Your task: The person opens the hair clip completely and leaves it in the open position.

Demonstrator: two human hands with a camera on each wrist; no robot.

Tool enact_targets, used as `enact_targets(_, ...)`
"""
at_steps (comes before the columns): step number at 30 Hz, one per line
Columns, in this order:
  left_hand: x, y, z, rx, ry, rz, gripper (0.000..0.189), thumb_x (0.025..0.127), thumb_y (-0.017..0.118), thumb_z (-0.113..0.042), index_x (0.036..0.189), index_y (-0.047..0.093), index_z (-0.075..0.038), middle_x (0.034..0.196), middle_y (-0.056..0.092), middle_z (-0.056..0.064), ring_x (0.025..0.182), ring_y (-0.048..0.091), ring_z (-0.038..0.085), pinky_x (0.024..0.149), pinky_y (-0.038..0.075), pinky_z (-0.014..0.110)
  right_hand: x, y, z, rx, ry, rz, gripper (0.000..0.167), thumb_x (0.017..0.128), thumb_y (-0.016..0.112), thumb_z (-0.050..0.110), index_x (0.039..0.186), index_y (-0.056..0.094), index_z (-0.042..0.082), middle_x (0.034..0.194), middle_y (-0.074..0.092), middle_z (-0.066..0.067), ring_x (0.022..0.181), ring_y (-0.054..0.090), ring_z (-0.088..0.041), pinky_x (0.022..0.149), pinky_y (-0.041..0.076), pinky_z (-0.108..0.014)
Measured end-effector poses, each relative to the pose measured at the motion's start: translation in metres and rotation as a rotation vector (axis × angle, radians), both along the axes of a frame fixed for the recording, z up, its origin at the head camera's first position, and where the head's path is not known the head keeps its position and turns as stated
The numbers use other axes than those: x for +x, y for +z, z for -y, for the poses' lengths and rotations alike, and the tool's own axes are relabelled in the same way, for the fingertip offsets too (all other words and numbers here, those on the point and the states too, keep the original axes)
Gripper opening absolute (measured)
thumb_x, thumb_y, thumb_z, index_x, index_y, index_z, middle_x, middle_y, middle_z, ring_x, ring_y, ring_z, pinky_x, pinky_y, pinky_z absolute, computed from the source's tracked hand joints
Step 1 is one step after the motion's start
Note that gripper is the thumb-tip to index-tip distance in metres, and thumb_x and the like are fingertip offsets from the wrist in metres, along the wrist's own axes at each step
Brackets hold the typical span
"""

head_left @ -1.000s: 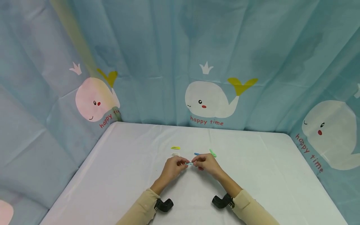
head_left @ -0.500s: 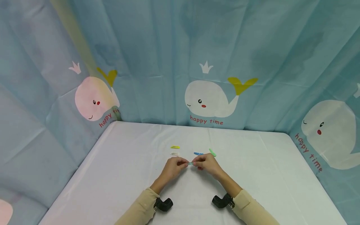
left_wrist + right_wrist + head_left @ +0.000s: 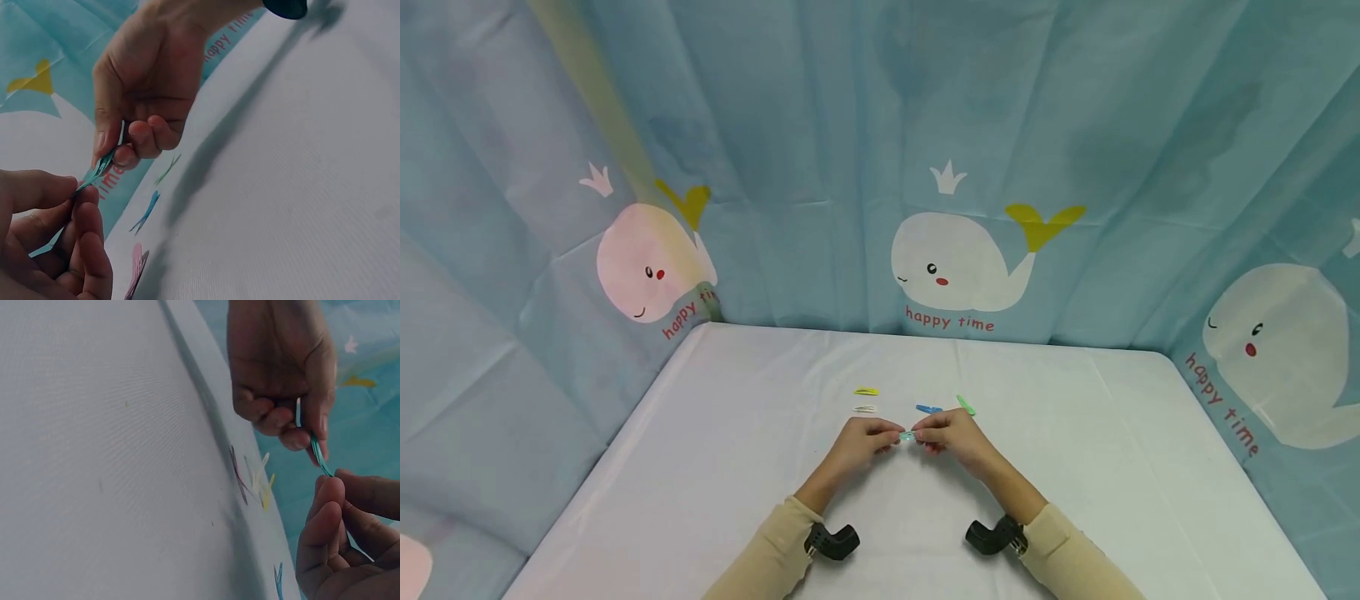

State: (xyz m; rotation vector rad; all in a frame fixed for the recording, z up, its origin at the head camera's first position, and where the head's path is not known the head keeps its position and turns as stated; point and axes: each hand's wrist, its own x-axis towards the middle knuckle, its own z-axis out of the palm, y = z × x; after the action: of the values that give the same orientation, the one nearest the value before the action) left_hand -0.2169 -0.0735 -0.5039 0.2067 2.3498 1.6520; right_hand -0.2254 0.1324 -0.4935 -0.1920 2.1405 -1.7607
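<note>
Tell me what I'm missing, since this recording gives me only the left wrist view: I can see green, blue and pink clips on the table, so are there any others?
Observer: Yes. The head view shows a yellow clip lying beyond the teal clip in the fingers.
Reviewer: Is it alone on that side?
Observer: No, a white clip lies between it and the left hand.
Reviewer: My view leaves out the left wrist itself. Is anything worn there?
Observer: Yes, a black device, at the cuff of the beige sleeve.
</note>
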Motion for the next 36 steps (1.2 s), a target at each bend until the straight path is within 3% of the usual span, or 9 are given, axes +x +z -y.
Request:
enact_targets(5,-0.0005,0.0009,0.0002,0.078,0.022,0.114,0.023,0.094,0.062,-0.019,0.106,0.075,-0.004,0.092,0.073,0.003,0.077,0.061,0.009,0.072,0.049,0.025,-0.0005,-0.0024,-0.0012,-0.056,-0.001,0.046,0.026,0.088,0.068,0.007,0.103,0.067,-0.014,0.076,0.070,-0.001,0.061,0.058,-0.007,0.060,0.049,-0.022)
enact_targets(16,-0.0001,-0.0011,0.0024,0.234,-0.007,0.202,0.029,0.096,0.058,-0.017,0.117,0.069,0.001,0.102,0.075,0.010,0.081,0.065,0.008,0.071,0.049,0.025,-0.0004,-0.0045,-0.0028,-0.181,-0.004,0.141,0.027,0.089,0.066,0.007,0.104,0.066,-0.015,0.076,0.070,-0.001,0.061,0.058,-0.007,0.060,0.051,-0.020)
enact_targets(24,-0.0016,-0.0041,0.0048,0.379,-0.050,0.259,0.034,0.096,0.057,-0.012,0.122,0.063,0.009,0.090,0.073,-0.002,0.079,0.064,0.004,0.068,0.047,0.021,-0.0003,-0.0032,-0.0035,-0.263,0.000,0.196,0.026,0.092,0.062,0.005,0.108,0.063,-0.016,0.077,0.069,0.001,0.062,0.058,-0.005,0.061,0.051,-0.019)
enact_targets(28,-0.0018,-0.0032,0.0042,0.384,-0.057,0.250,0.033,0.096,0.056,-0.010,0.122,0.062,0.011,0.088,0.072,-0.004,0.077,0.063,0.004,0.068,0.047,0.020,-0.0001,-0.0044,-0.0022,-0.274,-0.011,0.196,0.026,0.092,0.061,0.004,0.108,0.063,-0.017,0.076,0.068,0.001,0.062,0.058,-0.006,0.061,0.050,-0.019)
enact_targets(36,-0.0016,0.0009,0.0026,0.327,-0.028,0.217,0.028,0.096,0.056,-0.006,0.118,0.064,0.010,0.093,0.075,0.006,0.076,0.063,0.005,0.069,0.048,0.022,0.0003,-0.0081,0.0023,-0.272,-0.048,0.200,0.017,0.093,0.059,0.002,0.102,0.065,-0.010,0.075,0.067,0.002,0.062,0.057,-0.005,0.061,0.049,-0.018)
